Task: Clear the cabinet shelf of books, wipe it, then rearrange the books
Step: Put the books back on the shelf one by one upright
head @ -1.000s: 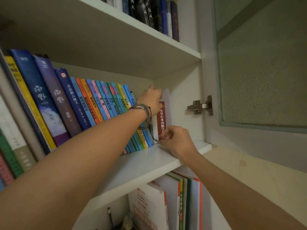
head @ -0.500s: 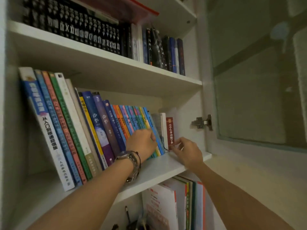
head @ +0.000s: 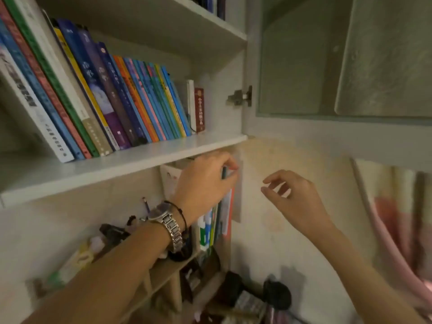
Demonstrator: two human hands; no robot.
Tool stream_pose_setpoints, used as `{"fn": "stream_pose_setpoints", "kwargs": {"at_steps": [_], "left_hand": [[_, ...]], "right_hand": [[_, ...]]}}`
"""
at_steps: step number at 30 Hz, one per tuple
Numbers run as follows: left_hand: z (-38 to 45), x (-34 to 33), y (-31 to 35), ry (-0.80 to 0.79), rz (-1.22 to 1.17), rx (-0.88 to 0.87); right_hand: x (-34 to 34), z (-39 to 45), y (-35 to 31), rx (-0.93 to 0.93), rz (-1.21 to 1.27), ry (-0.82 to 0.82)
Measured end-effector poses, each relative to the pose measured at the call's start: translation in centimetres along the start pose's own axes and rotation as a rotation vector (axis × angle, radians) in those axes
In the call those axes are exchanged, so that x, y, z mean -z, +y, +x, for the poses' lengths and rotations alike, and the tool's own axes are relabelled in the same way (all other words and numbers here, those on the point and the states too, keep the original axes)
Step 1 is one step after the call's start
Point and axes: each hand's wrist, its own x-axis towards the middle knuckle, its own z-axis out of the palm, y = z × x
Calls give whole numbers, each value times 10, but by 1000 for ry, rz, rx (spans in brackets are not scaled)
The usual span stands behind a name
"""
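A row of leaning books fills the white cabinet shelf, with blue, orange and green spines. A thin white book and a small dark red book stand upright at the right end. Both hands are below the shelf edge. My left hand, with a watch on its wrist, hangs in front of the upright books under the shelf. Its fingers are loosely curled and I see nothing held. My right hand hovers in the air to the right, fingers relaxed and empty.
The glass cabinet door stands open at the right on a metal hinge. Small wooden compartments with dark clutter lie below. A pink curved object is at the far right. Another shelf of books sits above.
Both hands have left the books on the shelf and dropped below its edge. The red book now stands alone at the right end. The view has tilted downward.
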Motion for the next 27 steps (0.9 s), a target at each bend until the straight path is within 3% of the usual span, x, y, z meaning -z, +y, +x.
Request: {"fn": "stream_pose_setpoints", "kwargs": {"at_steps": [9, 15, 22, 27], "left_hand": [[-120, -115, 21, -194, -233, -15], [-211, -189, 36, -507, -290, 114], [-303, -247, 30, -887, -286, 245], [-321, -262, 26, -1003, -182, 228]], "right_hand": [[40, -180, 62, -255, -21, -105], [47, -294, 108, -542, -76, -197], [32, -360, 117, -692, -45, -313], [26, -374, 114, -709, -14, -376]]}}
